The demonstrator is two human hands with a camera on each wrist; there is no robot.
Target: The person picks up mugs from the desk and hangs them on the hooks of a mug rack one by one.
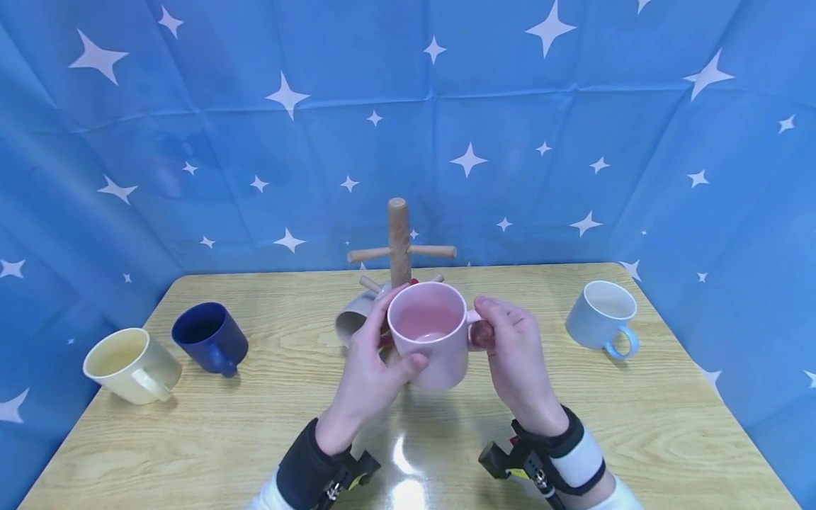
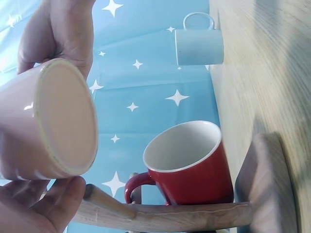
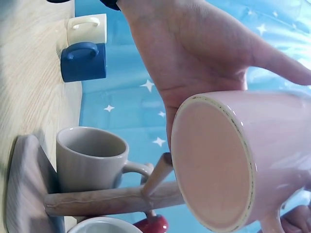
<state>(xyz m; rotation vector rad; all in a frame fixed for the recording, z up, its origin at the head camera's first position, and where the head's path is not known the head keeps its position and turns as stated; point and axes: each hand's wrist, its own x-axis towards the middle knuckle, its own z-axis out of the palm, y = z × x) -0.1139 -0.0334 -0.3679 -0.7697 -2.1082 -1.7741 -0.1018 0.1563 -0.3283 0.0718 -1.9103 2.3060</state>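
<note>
A pink mug (image 1: 440, 361) is held up in front of the wooden mug tree (image 1: 399, 234), its opening tilted toward me. My left hand (image 1: 376, 365) grips the mug's left side, thumb in front and fingers behind. On the other side, my right hand (image 1: 515, 354) pinches the handle. The wrist views show the mug's flat base; one peg of the tree ends close by it. Low on the tree hangs a grey mug (image 3: 92, 158), and a red mug (image 2: 194, 179) with a white inside hangs there too, mostly hidden behind the pink mug in the head view.
On the left of the table (image 1: 268, 439) stand a cream mug (image 1: 130, 372) and a dark blue mug (image 1: 213, 343). A light blue mug (image 1: 593, 319) stands at the right. Behind the table hangs a blue curtain (image 1: 357, 64) with white stars.
</note>
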